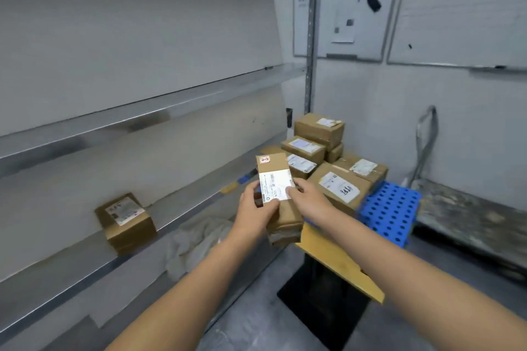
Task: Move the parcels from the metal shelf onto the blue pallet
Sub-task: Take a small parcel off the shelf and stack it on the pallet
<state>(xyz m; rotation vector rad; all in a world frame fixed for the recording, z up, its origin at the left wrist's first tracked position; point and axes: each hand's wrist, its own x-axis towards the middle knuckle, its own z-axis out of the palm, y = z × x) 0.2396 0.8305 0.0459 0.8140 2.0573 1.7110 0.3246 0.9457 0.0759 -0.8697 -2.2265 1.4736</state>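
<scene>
A narrow brown cardboard parcel with a white label is held up in mid-air between the shelf and the pallet. My left hand grips its left side and my right hand grips its right side. One more brown parcel sits on the lower level of the metal shelf at the left. The blue pallet lies on the floor beyond my hands, with several labelled parcels stacked on it.
A flat cardboard sheet leans over a black box on the floor just below my hands. A crumpled cloth lies under the shelf. A metal hand cart stands at the right. Whiteboards hang on the back wall.
</scene>
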